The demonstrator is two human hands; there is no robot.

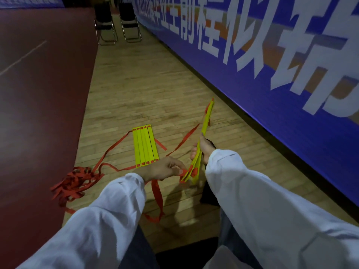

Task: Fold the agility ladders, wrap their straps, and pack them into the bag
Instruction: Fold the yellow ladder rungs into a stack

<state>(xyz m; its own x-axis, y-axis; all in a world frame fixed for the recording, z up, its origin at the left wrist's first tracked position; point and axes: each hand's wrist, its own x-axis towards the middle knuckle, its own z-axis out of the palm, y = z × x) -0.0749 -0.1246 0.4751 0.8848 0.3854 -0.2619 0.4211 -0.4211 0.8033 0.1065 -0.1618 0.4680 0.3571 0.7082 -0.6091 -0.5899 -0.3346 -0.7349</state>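
Ladder bundle (206, 123): yellow rungs stacked face to face, held off the floor in your right hand (204, 150), tilted with the top end leaning away toward the blue banner (272, 65). Your right-hand fingers are wrapped round the lower half of the stack, thumb on the near side. Lower ends of the rungs fan out slightly, with red strap tabs showing.

Your left hand (165, 168) pinches the red strap (157, 199) right at that lower end, fingertips touching the bundle. From there the strap hangs in a loop down to the wooden floor (145, 84), in front of your knees.

Second ladder section (145, 146) lies flat on the wood just beyond your left hand, rungs side by side, edges touching. Its straps trail left into a loose tangled pile (75, 183) at the seam between the wood and the dark red court (38, 94).

Black fabric piece (207, 197) sits on the floor under your right sleeve, mostly hidden. Cannot tell if it is the bag.

2 folding chairs (116, 22) stand far back, next to the banner.
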